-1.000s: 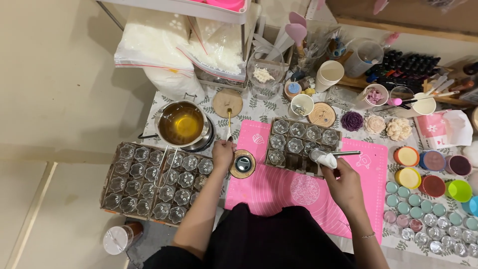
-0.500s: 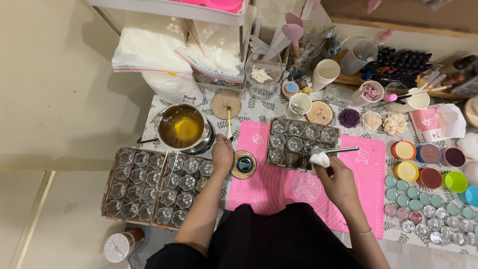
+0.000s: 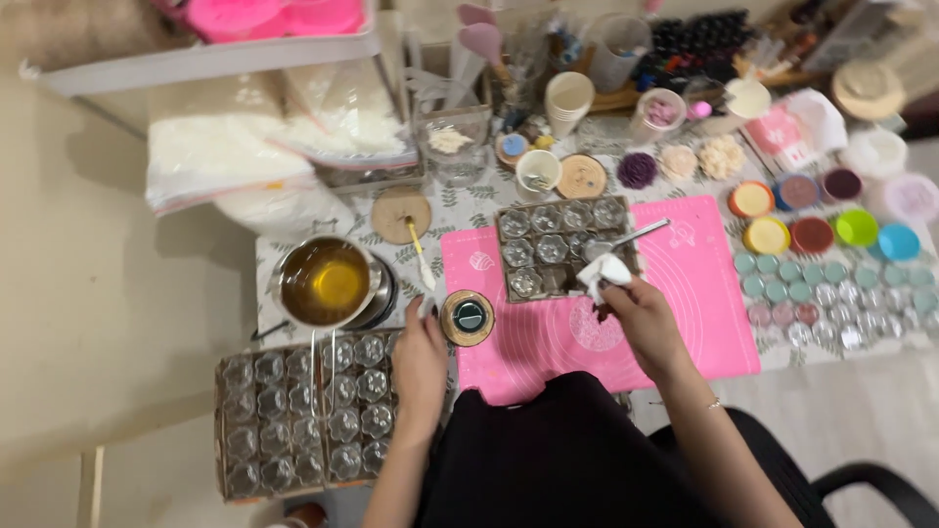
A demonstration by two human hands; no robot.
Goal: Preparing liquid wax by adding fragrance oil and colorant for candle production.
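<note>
Since half a second ago, your hands have kept their places. Your left hand (image 3: 421, 354) rests beside the small round tin (image 3: 468, 317), fingers curled; whether it grips anything cannot be told. Your right hand (image 3: 641, 318) pinches a white tissue (image 3: 603, 272) and metal tweezers (image 3: 636, 235) over the tray of glass jars (image 3: 562, 246). The pink mat (image 3: 685, 293) offers open room rightward. The jar crate (image 3: 308, 416) is partly cut off by your arm.

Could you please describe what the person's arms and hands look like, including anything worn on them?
Both forearms are bare, with no sleeves or gloves showing. The left hand wears nothing visible. Behind the right hand, a thin bracelet circles the wrist. Rings or nail colour are too small to tell.
</note>
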